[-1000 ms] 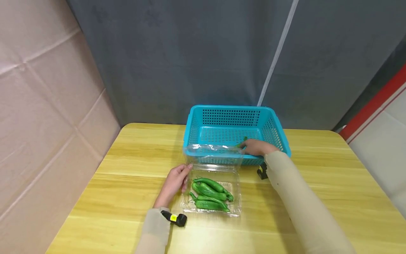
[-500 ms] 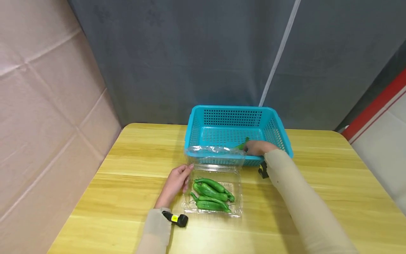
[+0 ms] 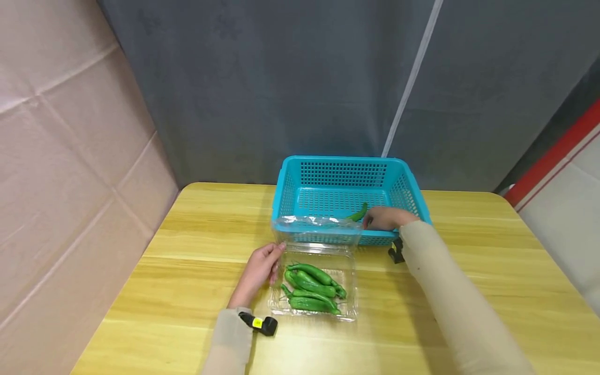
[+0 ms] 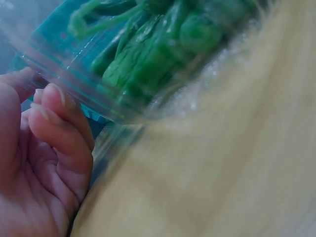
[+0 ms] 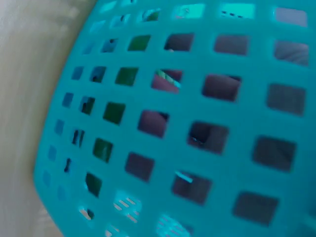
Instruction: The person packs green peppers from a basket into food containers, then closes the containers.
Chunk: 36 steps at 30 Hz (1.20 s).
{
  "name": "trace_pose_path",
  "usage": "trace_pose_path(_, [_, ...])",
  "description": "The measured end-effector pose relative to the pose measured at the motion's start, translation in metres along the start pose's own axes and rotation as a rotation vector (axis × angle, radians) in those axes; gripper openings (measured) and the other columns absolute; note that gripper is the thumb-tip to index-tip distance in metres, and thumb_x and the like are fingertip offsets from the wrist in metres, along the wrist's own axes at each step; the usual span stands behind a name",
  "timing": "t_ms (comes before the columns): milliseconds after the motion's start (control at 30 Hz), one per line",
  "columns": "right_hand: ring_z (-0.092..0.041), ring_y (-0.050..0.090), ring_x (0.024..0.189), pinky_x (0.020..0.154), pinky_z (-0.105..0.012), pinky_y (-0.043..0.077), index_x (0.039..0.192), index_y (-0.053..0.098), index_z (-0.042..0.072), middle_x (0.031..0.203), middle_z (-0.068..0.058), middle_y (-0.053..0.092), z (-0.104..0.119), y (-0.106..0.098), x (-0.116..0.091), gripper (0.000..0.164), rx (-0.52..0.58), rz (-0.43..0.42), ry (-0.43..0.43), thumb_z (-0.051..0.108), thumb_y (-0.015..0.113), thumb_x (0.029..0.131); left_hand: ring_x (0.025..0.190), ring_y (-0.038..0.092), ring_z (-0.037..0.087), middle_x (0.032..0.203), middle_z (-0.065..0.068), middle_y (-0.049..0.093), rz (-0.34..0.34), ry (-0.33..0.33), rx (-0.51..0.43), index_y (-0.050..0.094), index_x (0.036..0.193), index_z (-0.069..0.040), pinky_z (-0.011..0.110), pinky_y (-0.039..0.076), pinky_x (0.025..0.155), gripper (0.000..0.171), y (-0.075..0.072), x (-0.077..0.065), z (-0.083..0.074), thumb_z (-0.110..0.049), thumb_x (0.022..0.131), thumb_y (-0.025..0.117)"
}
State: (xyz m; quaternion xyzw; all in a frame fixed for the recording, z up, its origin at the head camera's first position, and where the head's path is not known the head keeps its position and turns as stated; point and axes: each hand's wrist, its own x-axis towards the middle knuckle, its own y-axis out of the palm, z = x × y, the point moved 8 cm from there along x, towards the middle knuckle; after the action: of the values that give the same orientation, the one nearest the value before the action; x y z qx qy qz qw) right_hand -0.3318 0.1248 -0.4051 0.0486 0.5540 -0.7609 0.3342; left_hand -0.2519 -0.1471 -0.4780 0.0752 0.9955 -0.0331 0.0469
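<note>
- While the left hand [image 3: 257, 265] pinches the left rim of a container [image 3: 344, 263], the right hand [image 3: 386, 217] hangs over the near wall of a basket [image 3: 342, 158].
- Surface [image 3: 197, 250]: wood-grained; far corners rounded.
- Basket: one, blue, perforated; placed at the middle of the surface's far edge.
- Loose pepper [image 3: 359, 213]: one visible, green; inside the basket, toward its near wall. Lies just left of the right hand's fingers. Long axis slanted: one end points toward the surface's far edge, tipped rightward; the other runs leftward and nearer, partly covered by the clear lid [image 3: 319, 229]. Nearer hand: the right, close beside; the left is well apart. Judged the key relation here.
- Right hand, state: fingers bent downward within the basket. Right wrist view shows blue lattice with patches of skin and green behind; cannot tell whether anything is gripped or touched.
- Left hand, state: thumb and curled fingers closed on thin plastic, near the hinge.
- Container: one, clear, hinged, open; on the surface just before the basket, farther from the far edge. Lid raised, overlapping the basket's near wall in the head view; contact cannot be told.
- Heaped peppers [image 3: 319, 287]: several, green; in the container, lying roughly parallel to the surface's far edge.
</note>
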Motion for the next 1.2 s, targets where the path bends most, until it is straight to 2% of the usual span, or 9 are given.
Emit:
trace_pose_path(233, [-0.032,0.048,0.105,0.086,-0.046,0.041,0.116,0.053,0.000,0.118,-0.018,0.051,0.007,-0.008,-0.005,0.032,-0.023,-0.092,-0.052,0.020,0.048,0.092,0.035,0.038,0.013,0.051,0.004,0.041,0.033,-0.007,0.007,0.043,0.075,0.008,0.026,0.035,0.031,0.046,0.003,-0.009,-0.018,-0.034,0.091,0.050])
trace_pose_path(333, [-0.034,0.047,0.109,0.087,-0.048,0.040,0.119,0.050,-0.001,0.120,-0.019,0.050,0.009,-0.011,-0.007,0.033,-0.013,-0.131,-0.056,0.020,0.046,0.094,0.035,0.038,0.012,0.052,0.003,0.041,0.038,-0.005,0.017,0.043,0.076,0.008,0.026,0.035,0.032,0.046,0.004,-0.011,-0.021,-0.034,0.091,0.050])
trace_pose_path(567, [-0.030,0.052,0.102,0.083,-0.046,0.044,0.123,0.048,0.003,0.112,-0.016,0.056,0.017,-0.017,-0.014,0.033,0.015,-0.237,-0.064,0.017,0.049,0.093,0.035,0.037,0.012,0.052,0.004,0.041,0.030,-0.005,0.017,0.043,0.072,0.004,0.025,0.035,0.032,0.043,0.003,-0.012,-0.022,-0.034,0.091,0.050])
trace_pose_path(767, [-0.030,0.052,0.104,0.083,-0.048,0.044,0.126,0.048,0.007,0.114,-0.015,0.055,0.022,-0.020,-0.020,0.036,0.023,-0.296,-0.093,0.016,0.051,0.092,0.035,0.037,0.013,0.051,0.004,0.041,0.028,-0.005,0.007,0.043,0.072,0.004,0.028,0.035,0.031,0.043,0.003,-0.010,-0.018,-0.034,0.091,0.050])
trace_pose_path(967, [-0.024,0.053,0.103,0.083,-0.043,0.045,0.128,0.047,0.011,0.113,-0.009,0.057,0.023,-0.021,-0.022,0.037,0.064,-0.359,-0.111,0.018,0.051,0.091,0.035,0.037,0.015,0.051,0.004,0.041,-0.006,-0.006,-0.016,0.044,0.072,0.002,0.026,0.034,0.030,0.050,-0.001,0.001,0.001,-0.045,0.085,0.055])
trace_pose_path(1100, [-0.021,0.053,0.100,0.078,-0.040,0.046,0.131,0.044,0.015,0.111,-0.006,0.056,0.025,-0.025,-0.027,0.040,0.119,-0.437,-0.116,0.022,0.051,0.092,0.035,0.037,0.016,0.052,0.004,0.041,-0.024,0.006,-0.005,0.045,0.070,-0.001,0.026,0.033,0.029,0.052,-0.003,0.004,0.007,-0.050,0.082,0.056])
trace_pose_path(1200, [-0.020,0.052,0.103,0.079,-0.040,0.046,0.133,0.042,0.020,0.115,-0.004,0.055,0.029,-0.029,-0.035,0.044,0.169,-0.502,-0.132,0.031,0.050,0.091,0.035,0.037,0.016,0.052,0.004,0.041,-0.030,0.010,-0.002,0.045,0.070,-0.002,0.026,0.033,0.029,0.051,-0.003,0.004,0.007,-0.051,0.082,0.056])
